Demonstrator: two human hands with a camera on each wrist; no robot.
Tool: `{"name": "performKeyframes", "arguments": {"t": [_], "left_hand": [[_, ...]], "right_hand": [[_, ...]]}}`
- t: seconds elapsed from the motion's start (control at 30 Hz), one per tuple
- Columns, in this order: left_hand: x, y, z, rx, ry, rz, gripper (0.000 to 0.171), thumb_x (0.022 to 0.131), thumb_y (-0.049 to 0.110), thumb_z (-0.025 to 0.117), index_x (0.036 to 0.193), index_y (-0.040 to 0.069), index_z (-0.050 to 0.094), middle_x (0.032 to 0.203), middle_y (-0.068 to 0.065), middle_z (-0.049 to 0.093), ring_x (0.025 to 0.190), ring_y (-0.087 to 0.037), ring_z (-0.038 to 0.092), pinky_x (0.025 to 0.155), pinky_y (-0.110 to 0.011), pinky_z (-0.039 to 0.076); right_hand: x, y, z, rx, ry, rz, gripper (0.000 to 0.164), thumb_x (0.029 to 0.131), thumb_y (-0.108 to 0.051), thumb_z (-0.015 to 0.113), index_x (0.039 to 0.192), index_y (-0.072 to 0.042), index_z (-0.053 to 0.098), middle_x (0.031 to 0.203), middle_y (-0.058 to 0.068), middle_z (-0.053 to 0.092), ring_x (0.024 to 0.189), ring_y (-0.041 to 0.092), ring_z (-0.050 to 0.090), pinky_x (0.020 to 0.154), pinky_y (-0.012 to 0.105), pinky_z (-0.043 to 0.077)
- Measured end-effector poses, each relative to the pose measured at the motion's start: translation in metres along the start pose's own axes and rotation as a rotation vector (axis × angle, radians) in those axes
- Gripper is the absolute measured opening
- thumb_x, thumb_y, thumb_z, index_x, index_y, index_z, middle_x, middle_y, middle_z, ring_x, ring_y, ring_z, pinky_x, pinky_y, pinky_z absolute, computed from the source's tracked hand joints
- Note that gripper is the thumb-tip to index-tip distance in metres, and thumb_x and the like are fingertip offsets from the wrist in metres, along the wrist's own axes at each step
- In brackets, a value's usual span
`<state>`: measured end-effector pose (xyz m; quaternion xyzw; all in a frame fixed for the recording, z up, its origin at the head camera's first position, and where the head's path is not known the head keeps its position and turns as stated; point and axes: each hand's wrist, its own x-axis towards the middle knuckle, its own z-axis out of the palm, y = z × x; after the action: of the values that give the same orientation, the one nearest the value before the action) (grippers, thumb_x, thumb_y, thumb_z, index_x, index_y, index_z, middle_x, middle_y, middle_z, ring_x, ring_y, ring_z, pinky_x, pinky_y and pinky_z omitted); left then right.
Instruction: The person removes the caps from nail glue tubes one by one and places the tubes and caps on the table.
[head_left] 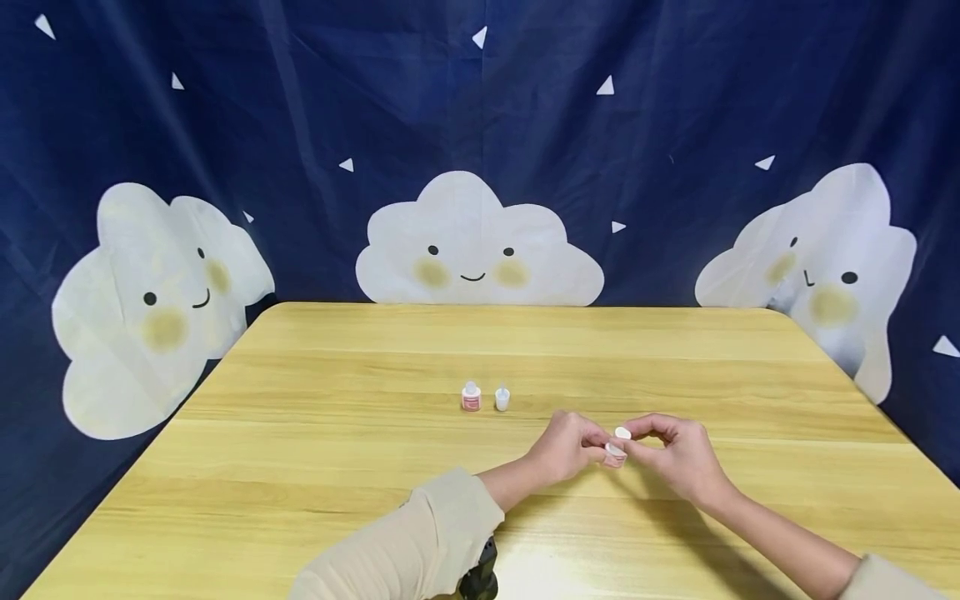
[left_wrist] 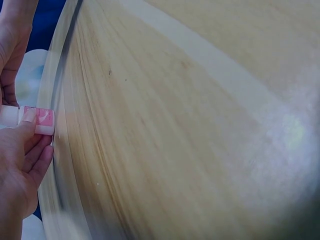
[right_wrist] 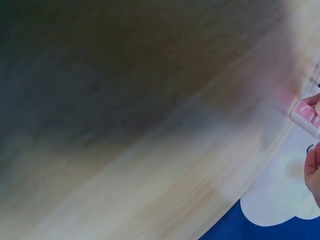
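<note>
Low over the right half of the surface (head_left: 300, 450), from the head view, gripping a pink-labelled bottle (head_left: 615, 460) between thumb and fingers of the left hand (head_left: 566, 450), apparently to steady it. Pinching a white cap (head_left: 622, 433) at the bottle's upper end with the right hand (head_left: 678, 458), fingertips drawn narrow, likely for fine control of so small a piece. Seemingly holding both clear of the surface, perhaps to leave room for fingers all round. Beyond the hands, with a second bottle (head_left: 471, 398) upright and a small white piece (head_left: 502, 400) just beside it, probably set there to be within reach yet out of the way.

From the left wrist, showing the thumb laid along the pink label and the base left bare, probably to offer the white end toward the right hand. Cannot tell a seated cap from a lifted one.

From the right wrist, catching only the tilted bottle and some fingers at the frame's edge; cannot judge the right hand's pinch from there.
</note>
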<state>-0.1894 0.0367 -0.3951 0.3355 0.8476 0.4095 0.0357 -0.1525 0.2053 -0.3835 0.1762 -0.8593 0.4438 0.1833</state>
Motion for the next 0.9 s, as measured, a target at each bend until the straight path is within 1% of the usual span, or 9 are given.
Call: {"name": "performKeyframes", "arguments": {"t": [0.1, 0.23, 0.33, 0.4, 0.5, 0.6, 0.7, 0.9], "left_hand": [[0.000, 0.000, 0.000, 0.000, -0.001, -0.006, 0.018, 0.079, 0.016, 0.071, 0.093, 0.005, 0.074, 0.088, -0.004, 0.074, 0.069, 0.005, 0.064, 0.059, -0.003, 0.045], [0.001, 0.000, 0.001, -0.023, -0.004, -0.030, 0.019, 0.078, 0.017, 0.072, 0.093, 0.004, 0.074, 0.086, -0.004, 0.074, 0.066, 0.006, 0.063, 0.057, -0.004, 0.045], [0.001, 0.000, 0.001, -0.038, -0.005, -0.043, 0.018, 0.078, 0.015, 0.072, 0.092, 0.003, 0.073, 0.084, -0.005, 0.074, 0.066, 0.004, 0.063, 0.057, -0.005, 0.045], [0.001, 0.000, 0.001, -0.035, -0.001, -0.046, 0.017, 0.078, 0.014, 0.072, 0.091, 0.003, 0.073, 0.084, -0.005, 0.074, 0.067, 0.003, 0.065, 0.058, -0.004, 0.046], [0.001, 0.000, 0.002, -0.033, 0.003, -0.044, 0.015, 0.078, 0.010, 0.072, 0.090, 0.002, 0.073, 0.083, -0.006, 0.074, 0.070, 0.000, 0.066, 0.059, -0.003, 0.046], [0.001, 0.000, 0.002, -0.028, 0.005, -0.044, 0.015, 0.078, 0.010, 0.072, 0.090, 0.002, 0.073, 0.083, -0.006, 0.074, 0.070, 0.000, 0.067, 0.059, -0.003, 0.046], [0.001, 0.000, 0.002, -0.028, 0.000, -0.055, 0.017, 0.078, 0.013, 0.072, 0.092, 0.002, 0.073, 0.084, -0.005, 0.074, 0.069, 0.001, 0.066, 0.059, -0.004, 0.046], [0.001, 0.000, 0.002, -0.021, -0.001, -0.067, 0.018, 0.079, 0.016, 0.072, 0.093, 0.004, 0.073, 0.083, -0.004, 0.074, 0.069, 0.002, 0.066, 0.061, -0.004, 0.046]], "right_hand": [[0.001, 0.000, -0.003, 0.003, -0.028, -0.018, 0.014, 0.069, 0.007, 0.075, 0.076, -0.004, 0.071, 0.075, 0.007, 0.072, 0.074, -0.007, 0.060, 0.072, 0.008, 0.049], [0.004, 0.003, -0.007, -0.011, -0.070, -0.107, 0.015, 0.069, 0.008, 0.074, 0.077, -0.004, 0.071, 0.076, 0.009, 0.072, 0.075, -0.007, 0.061, 0.068, 0.011, 0.051], [0.006, 0.005, -0.009, -0.020, -0.105, -0.173, 0.014, 0.070, 0.007, 0.074, 0.079, -0.003, 0.072, 0.077, 0.010, 0.072, 0.076, -0.006, 0.062, 0.068, 0.009, 0.050], [0.008, 0.006, -0.011, -0.004, -0.135, -0.192, 0.011, 0.072, 0.004, 0.074, 0.081, -0.003, 0.072, 0.080, 0.011, 0.072, 0.077, -0.002, 0.064, 0.071, 0.009, 0.050], [0.008, 0.007, -0.013, 0.029, -0.183, -0.191, 0.010, 0.075, 0.004, 0.072, 0.084, 0.001, 0.071, 0.083, 0.014, 0.072, 0.080, -0.001, 0.064, 0.073, 0.012, 0.052], [0.008, 0.007, -0.013, 0.048, -0.200, -0.179, 0.010, 0.076, 0.003, 0.071, 0.086, 0.002, 0.071, 0.085, 0.015, 0.071, 0.080, 0.001, 0.065, 0.074, 0.014, 0.053], [0.008, 0.007, -0.011, 0.043, -0.173, -0.161, 0.011, 0.075, 0.002, 0.073, 0.085, -0.001, 0.071, 0.084, 0.012, 0.072, 0.079, 0.001, 0.064, 0.074, 0.012, 0.052], [0.005, 0.003, -0.003, 0.002, -0.079, -0.089, 0.015, 0.069, 0.003, 0.077, 0.079, -0.007, 0.070, 0.079, 0.007, 0.072, 0.076, -0.006, 0.061, 0.074, 0.009, 0.049]]}}
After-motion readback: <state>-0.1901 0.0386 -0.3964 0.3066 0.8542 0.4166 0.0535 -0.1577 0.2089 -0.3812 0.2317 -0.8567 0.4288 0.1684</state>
